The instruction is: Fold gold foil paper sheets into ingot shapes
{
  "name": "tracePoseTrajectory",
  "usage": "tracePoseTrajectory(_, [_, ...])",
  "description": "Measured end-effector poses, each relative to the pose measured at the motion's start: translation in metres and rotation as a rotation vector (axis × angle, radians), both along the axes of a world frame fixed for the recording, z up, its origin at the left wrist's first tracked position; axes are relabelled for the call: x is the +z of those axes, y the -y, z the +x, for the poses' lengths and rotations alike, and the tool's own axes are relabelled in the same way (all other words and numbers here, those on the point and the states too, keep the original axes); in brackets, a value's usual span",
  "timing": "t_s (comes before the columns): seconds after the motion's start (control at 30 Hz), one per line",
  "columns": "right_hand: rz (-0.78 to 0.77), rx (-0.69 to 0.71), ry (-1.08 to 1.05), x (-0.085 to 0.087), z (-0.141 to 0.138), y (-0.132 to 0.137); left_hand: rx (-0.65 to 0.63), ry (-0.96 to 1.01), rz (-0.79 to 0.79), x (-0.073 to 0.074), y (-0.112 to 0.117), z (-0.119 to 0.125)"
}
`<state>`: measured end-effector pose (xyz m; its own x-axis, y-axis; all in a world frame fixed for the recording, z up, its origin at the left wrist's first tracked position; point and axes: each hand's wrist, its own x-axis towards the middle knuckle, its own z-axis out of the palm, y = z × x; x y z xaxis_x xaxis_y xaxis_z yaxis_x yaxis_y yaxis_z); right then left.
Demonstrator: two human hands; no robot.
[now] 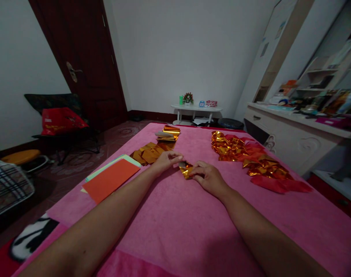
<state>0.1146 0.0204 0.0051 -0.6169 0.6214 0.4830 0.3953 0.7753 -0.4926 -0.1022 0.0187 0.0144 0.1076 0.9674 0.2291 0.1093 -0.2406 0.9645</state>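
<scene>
The right hand (210, 180) pinches a gold foil piece (185, 171); the left hand (164, 162) meets its other end, whether pinching I cannot quite tell.

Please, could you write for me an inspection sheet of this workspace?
Surface: pink cloth.
Work materials: gold foil piece at centre; folded gold pieces at left; gold and red pieces at right.
Clutter: orange sheet over other paper sheets, at left.
Left hand: fingertips beside the centre piece; grip unclear.
Right hand: pinches the centre piece.
Cables: nothing seen.
Surroundings: door, red bag, white side table, dresser holding many small items.
</scene>
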Motion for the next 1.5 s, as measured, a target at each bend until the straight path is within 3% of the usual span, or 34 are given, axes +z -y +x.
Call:
tracePoseTrajectory(0.1, [-0.045,-0.032,0.027,0.001,0.001,0.0,-0.152,-0.168,0.111,0.007,0.004,0.0])
tracePoseTrajectory(0.2, [-0.085,-0.05,0.033,0.001,0.001,0.0,-0.341,-0.298,0.108,0.009,0.007,-0.001])
tracePoseTrajectory(0.27, [-0.113,-0.051,0.028,0.0,0.001,-0.001,-0.395,-0.397,0.142,0.009,0.007,-0.003])
tracePoseTrajectory(0.47, [-0.134,-0.058,0.028,-0.002,0.001,-0.004,-0.394,-0.555,0.293,0.009,0.005,-0.008])
tracePoseTrajectory(0.8, [-0.258,-0.139,-0.145,0.0,0.0,-0.006,-0.241,-0.43,0.328,-0.001,0.003,-0.001])
tracePoseTrajectory(1.0, [-0.272,-0.142,-0.149,-0.002,0.0,-0.007,-0.185,-0.483,0.334,-0.006,0.008,0.009])
tracePoseTrajectory(1.23, [-0.356,-0.121,-0.143,-0.001,-0.001,-0.008,-0.233,-0.484,0.343,-0.008,0.01,0.013])
tracePoseTrajectory(1.5, [-0.51,-0.112,-0.284,-0.013,-0.003,-0.014,-0.361,-0.574,0.423,0.0,0.014,0.012])
